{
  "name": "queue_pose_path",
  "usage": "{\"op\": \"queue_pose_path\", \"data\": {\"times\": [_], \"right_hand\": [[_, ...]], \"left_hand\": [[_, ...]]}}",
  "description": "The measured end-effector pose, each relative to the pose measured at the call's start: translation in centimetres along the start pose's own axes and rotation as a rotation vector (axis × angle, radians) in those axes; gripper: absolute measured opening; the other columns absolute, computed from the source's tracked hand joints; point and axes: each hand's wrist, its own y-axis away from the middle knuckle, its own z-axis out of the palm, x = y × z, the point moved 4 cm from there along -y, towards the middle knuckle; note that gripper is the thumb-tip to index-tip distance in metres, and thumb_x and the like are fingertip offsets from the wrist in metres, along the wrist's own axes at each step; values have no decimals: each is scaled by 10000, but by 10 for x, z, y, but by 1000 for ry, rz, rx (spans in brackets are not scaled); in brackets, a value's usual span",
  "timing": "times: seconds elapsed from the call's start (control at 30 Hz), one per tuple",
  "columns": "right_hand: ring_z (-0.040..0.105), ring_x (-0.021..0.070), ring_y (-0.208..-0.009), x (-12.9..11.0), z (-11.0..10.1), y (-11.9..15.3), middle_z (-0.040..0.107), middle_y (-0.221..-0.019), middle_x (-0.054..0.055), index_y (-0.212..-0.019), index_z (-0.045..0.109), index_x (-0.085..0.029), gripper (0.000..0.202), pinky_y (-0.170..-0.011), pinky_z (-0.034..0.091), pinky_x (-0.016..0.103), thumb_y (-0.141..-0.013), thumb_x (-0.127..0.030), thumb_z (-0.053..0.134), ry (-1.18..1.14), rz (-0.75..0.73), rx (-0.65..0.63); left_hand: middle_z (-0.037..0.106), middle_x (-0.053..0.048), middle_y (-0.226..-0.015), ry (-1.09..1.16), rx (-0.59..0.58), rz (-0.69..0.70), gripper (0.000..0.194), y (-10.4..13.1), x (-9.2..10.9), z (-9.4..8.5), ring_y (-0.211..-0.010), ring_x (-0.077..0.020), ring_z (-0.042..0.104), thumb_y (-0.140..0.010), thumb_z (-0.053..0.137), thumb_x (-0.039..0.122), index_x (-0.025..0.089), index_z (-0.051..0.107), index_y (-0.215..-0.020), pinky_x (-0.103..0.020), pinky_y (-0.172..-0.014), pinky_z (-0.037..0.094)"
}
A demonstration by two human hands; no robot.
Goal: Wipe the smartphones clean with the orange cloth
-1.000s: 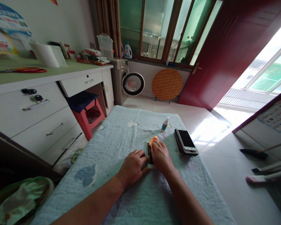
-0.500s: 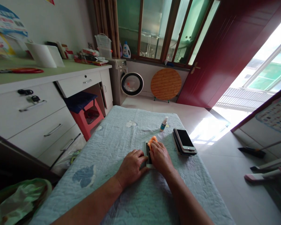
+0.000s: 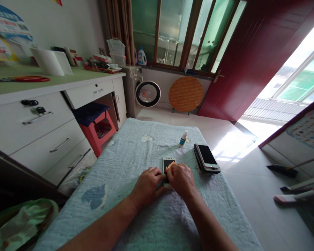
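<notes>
A white-framed phone (image 3: 169, 160) with a dark screen lies on the light blue quilted cloth (image 3: 125, 150). My left hand (image 3: 147, 184) grips the phone's left edge near its lower end, thumb and fingers at the side. In my right hand (image 3: 181, 179) an orange cloth (image 3: 170, 166) is bunched under curled fingers and pressed on the screen. Beyond them a small spray bottle (image 3: 183, 138) with a white top stands upright. To the right lies a stack of phones, a white one (image 3: 208, 156) with a black screen uppermost.
A desk with drawers (image 3: 44, 122) runs along the left, with a red stool (image 3: 98, 130) beneath it. At the back are a washing machine (image 3: 132, 90) with its door open and a round wooden tabletop (image 3: 185, 93). A bin (image 3: 23, 223) sits at the lower left.
My right hand has drawn back toward me with the orange cloth, its fingers more curled. More of the phone's upper part shows. My left hand has hardly moved.
</notes>
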Motion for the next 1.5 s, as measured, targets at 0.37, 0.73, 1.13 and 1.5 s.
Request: {"op": "queue_pose_path", "data": {"times": [0.37,0.73,1.13,1.5], "right_hand": [[599,178,-819,3,9,-5,695,-827,44,-784,648,-201,239,-765,381,264,-911,-155,451,-82,-91,72],[555,171,-967,9,27,-18,645,-986,56,-887,591,-187,198,-890,381,259,-955,-168,406,-202,-193,108],[481,204,-1211,4,34,-23,597,-1262,83,-1124,591,-201,229,-1024,334,343,-943,-257,463,-187,-278,27],[355,184,-1368,-5,34,-19,531,-1392,61,-1244,559,-247,313,-1095,223,420,-991,-294,379,-192,-326,-127]], "left_hand": [[607,-67,-1000,-2,-12,4,388,0,1,-2,-932,-247,540,-866,585,546,233,675,-1077,-377,-837,450],[594,-65,-964,-29,-21,19,426,0,1,-2,-920,-239,534,-892,518,584,231,679,-1066,-363,-826,447],[611,-57,-1005,-13,-25,20,275,0,3,-2,-946,-240,544,-885,588,464,236,670,-1014,-367,-857,445],[608,-63,-1008,-36,-18,-2,246,0,2,-1,-952,-247,536,-864,623,449,213,665,-915,-372,-841,445]]}}
